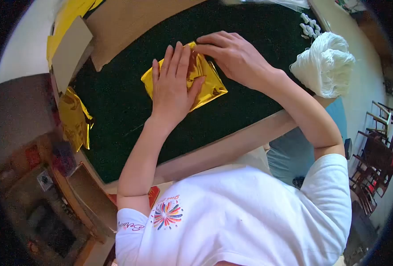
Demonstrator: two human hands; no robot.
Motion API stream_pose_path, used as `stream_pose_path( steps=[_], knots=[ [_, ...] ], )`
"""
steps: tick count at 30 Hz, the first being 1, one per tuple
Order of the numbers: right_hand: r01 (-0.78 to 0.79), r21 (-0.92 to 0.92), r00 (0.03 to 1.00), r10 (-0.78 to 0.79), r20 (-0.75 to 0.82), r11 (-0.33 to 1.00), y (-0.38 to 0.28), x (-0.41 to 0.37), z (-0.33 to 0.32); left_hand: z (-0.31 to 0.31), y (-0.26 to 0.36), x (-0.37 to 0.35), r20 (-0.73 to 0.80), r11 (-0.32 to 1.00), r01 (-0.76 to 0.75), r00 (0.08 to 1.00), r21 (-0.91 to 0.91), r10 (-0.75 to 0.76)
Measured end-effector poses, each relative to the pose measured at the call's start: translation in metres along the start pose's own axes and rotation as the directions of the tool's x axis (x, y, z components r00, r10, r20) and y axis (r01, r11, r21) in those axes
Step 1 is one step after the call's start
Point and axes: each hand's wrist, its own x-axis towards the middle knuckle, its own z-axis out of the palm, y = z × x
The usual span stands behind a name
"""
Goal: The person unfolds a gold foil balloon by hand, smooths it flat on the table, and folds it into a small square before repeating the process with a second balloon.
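A shiny gold foil packet (212, 86), creased and folded, lies on the dark green tabletop. My left hand (174, 86) rests flat on its left part, fingers stretched out and thumb apart. At the packet's upper edge, the fingers of my right hand (238, 57) are close together and bent, gripping the foil near its top corner. The thumb of that hand is mostly hidden beneath the fingers. What the foil may wrap cannot be seen.
A bundle of white string (322, 64) stands at the table's right edge, with several small white pieces (310, 25) behind it. More gold foil (74, 117) hangs over the left edge near a cardboard piece (72, 53). Wooden chairs (376, 155) stand at the far right.
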Motion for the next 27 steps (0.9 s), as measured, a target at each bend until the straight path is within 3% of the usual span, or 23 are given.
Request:
stream_pose_path(
  steps=[2,6,7,9,11,12,13,15,16,18,19,20,22,25,27],
  knots=[
    [0.072,-0.044,0.997,-0.071,0.027,0.996,0.001,-0.004,0.000,-0.001,0.000,0.000,-0.141,0.988,-0.013,0.990,-0.155,-0.009],
    [0.097,-0.065,0.994,-0.093,0.058,0.993,0.001,-0.004,-0.001,-0.050,-0.011,-0.011,-0.268,0.993,-0.057,0.963,-0.102,0.028],
    [0.115,-0.077,0.993,-0.113,0.036,0.990,0.001,-0.003,-0.001,-0.055,-0.020,-0.018,-0.280,0.995,-0.040,0.960,-0.093,0.012],
    [0.131,-0.076,0.990,-0.125,0.072,0.989,0.002,-0.002,0.001,-0.063,-0.039,-0.038,-0.176,0.971,0.151,0.967,-0.187,-0.185],
    [0.108,-0.099,0.987,-0.095,0.133,0.989,0.000,0.001,-0.001,-0.063,-0.051,-0.049,-0.277,0.984,0.155,0.945,-0.091,-0.174],
    [0.131,-0.094,0.984,-0.118,0.134,0.987,0.000,0.002,-0.002,-0.064,-0.048,-0.052,-0.165,0.891,0.342,0.901,-0.299,-0.401],
    [0.100,-0.062,0.986,-0.091,0.136,0.993,0.001,0.002,-0.002,-0.064,-0.045,-0.056,-0.009,0.718,0.510,0.812,-0.474,-0.583],
    [-0.038,0.063,0.989,0.029,0.148,0.997,-0.004,0.003,-0.008,-0.057,-0.047,-0.059,0.011,0.650,0.515,0.789,-0.560,-0.615],
    [-0.018,0.059,0.987,0.008,0.159,0.998,-0.008,0.008,-0.009,-0.053,-0.050,-0.059,0.042,0.582,0.503,0.778,-0.639,-0.627],
    [-0.167,0.207,0.986,0.165,0.029,0.964,-0.020,0.018,-0.011,-0.046,-0.057,-0.057,0.057,0.541,0.482,0.781,-0.690,-0.622],
    [-0.190,0.176,0.982,0.187,0.037,0.966,-0.032,0.024,-0.012,-0.044,-0.059,-0.055,0.082,0.512,0.460,0.796,-0.725,-0.600],
    [-0.157,0.020,0.987,0.157,0.018,0.987,-0.044,0.029,-0.006,-0.043,-0.060,-0.053,0.072,0.502,0.456,0.788,-0.735,-0.611],
    [-0.111,-0.206,0.992,0.120,0.035,0.972,-0.052,0.032,0.013,-0.044,-0.062,-0.045,-0.067,0.779,0.441,0.851,-0.445,-0.520],
    [-0.113,-0.215,0.987,0.134,0.086,0.970,-0.046,0.030,0.033,-0.035,-0.073,-0.033,-0.136,0.851,0.401,0.874,-0.339,-0.466],
    [-0.078,-0.218,0.989,0.103,0.109,0.973,-0.041,0.028,0.038,-0.033,-0.075,-0.026,-0.113,0.809,0.422,0.856,-0.410,-0.504]
  ],
)
